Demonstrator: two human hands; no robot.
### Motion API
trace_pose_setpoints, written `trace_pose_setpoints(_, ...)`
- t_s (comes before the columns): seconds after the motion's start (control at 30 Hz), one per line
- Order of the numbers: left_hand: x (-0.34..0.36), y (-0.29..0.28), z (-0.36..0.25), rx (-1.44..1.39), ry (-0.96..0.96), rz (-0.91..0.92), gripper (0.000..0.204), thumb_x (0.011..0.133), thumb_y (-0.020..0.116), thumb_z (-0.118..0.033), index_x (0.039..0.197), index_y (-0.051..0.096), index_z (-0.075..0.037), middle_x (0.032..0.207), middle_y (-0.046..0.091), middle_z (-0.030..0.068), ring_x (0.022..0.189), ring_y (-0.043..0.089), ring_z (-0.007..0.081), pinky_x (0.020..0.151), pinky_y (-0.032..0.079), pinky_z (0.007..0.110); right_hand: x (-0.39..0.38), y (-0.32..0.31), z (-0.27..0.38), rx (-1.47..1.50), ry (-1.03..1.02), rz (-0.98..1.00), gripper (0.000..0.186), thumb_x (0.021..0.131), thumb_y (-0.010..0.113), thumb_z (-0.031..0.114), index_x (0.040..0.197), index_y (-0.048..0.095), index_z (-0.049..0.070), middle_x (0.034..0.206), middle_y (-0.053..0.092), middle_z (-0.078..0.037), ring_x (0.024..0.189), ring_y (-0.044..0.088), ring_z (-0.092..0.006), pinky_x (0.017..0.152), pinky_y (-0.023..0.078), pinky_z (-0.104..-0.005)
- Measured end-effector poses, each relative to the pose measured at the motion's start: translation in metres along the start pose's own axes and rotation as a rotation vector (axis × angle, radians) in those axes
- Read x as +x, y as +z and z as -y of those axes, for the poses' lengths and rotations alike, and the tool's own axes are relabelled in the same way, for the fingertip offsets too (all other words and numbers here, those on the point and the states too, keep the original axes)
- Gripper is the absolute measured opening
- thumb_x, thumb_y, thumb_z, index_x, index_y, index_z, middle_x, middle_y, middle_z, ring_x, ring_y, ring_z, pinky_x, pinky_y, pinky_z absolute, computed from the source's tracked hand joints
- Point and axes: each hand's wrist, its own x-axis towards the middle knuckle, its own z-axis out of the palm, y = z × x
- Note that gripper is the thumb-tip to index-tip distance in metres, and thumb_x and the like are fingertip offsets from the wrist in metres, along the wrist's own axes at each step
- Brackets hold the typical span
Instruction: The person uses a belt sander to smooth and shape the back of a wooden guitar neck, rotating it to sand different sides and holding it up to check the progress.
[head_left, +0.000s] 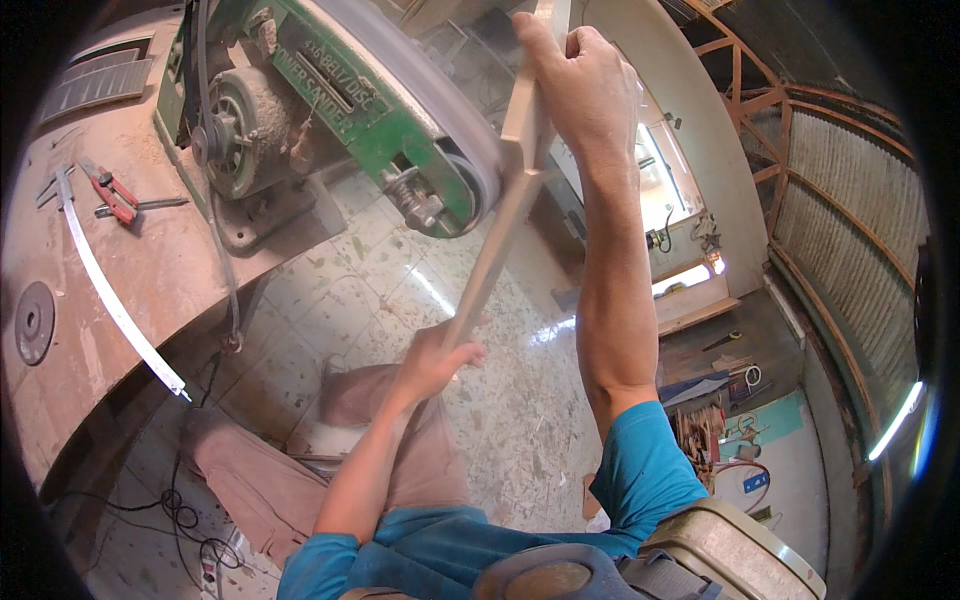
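- Head view, right arm first: it's stretched up and away from the body, forearm nearly vertical in the picture, blue sleeve (645, 455) ending around the elbow.
- Right hand (590, 95) is up high with its back to the camera. It's clamped on the upper part of the wood (490, 250), thumb laid over the left edge, fingers curled. Where those fingertips land, can't tell, the hand itself hides them.
- Left arm sits way lower, forearm slanting up and to the right from the bottom, over the person's pants (425, 470).
- Left hand (430, 362) is wrapped around the lower end of the wood, thumb sticking out to the right, a fingertip or two peeking out past the far side.
- So the wood runs between the hands on a steep diagonal, lower left to upper right. It's wider up by the right hand and narrower below a step in its edge.
- Middle stretch of it is right by the rounded end of the green sander (410, 160). Upper part is just beside the belt (440, 85), which looks blurred. Touching or not, honestly can't tell.
- Off to the left on the bench (120, 260): red pliers (110, 193), a pale strip (110, 275) and a round disc (35, 322), all well apart from both hands.
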Motion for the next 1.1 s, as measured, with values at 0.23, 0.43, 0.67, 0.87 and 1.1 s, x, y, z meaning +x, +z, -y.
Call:
trace_pose_setpoints(0.23,0.011,-0.01,0.004,-0.08,-0.051,0.218,0.057,0.089,0.06,-0.007,0.142,0.049,0.013,0.11,0.072,0.0186,0.086,0.072,0.0211,0.084,0.056,0.035,-0.002,0.003,0.009,-0.156,0.006,-0.07,0.076,0.088,0.053,0.067,0.1,0.073,-0.005,0.088,0.074,-0.025,0.087,0.075,-0.0365,0.081,0.057,-0.0454)
trace_pose_setpoints(0.43,0.011,-0.003,-0.011,-0.206,-0.113,0.263,0.072,0.076,0.063,-0.011,0.142,0.046,0.014,0.125,0.066,0.0273,0.085,0.073,0.0241,0.084,0.056,0.037,-0.007,-0.006,0.022,-0.277,0.073,-0.058,0.074,0.088,0.054,0.065,0.102,0.074,-0.005,0.092,0.075,-0.027,0.092,0.075,-0.0395,0.085,0.058,-0.0466)
trace_pose_setpoints(0.67,0.021,-0.009,-0.001,-0.351,-0.142,0.374,0.088,0.054,0.062,-0.012,0.138,0.051,0.013,0.123,0.066,0.0289,0.081,0.072,0.0276,0.079,0.057,0.038,-0.006,-0.014,0.026,-0.436,0.106,-0.014,0.075,0.086,0.058,0.066,0.1,0.075,-0.006,0.091,0.075,-0.027,0.089,0.076,-0.0385,0.083,0.058,-0.0458)
trace_pose_setpoints(0.87,0.028,0.013,0.006,-0.027,-0.151,0.194,0.057,0.067,0.069,-0.011,0.119,0.057,0.009,0.096,0.07,0.0242,0.077,0.07,0.0305,0.073,0.054,0.041,-0.006,-0.037,-0.044,-0.242,0.182,0.168,0.087,0.086,0.055,0.08,0.098,0.077,-0.004,0.094,0.077,-0.022,0.086,0.076,-0.0381,0.076,0.059,-0.0424)
trace_pose_setpoints(1.1,0.013,0.104,-0.01,0.77,0.099,-0.307,0.052,0.088,0.077,-0.025,0.118,0.048,0.005,0.106,0.062,0.0278,0.098,0.063,0.0453,0.083,0.049,0.05,-0.193,-0.017,-0.118,1.057,0.438,0.138,0.054,0.1,0.069,0.039,0.134,0.051,0.002,0.11,0.067,-0.01,0.099,0.065,-0.0155,0.088,0.055,-0.0365)
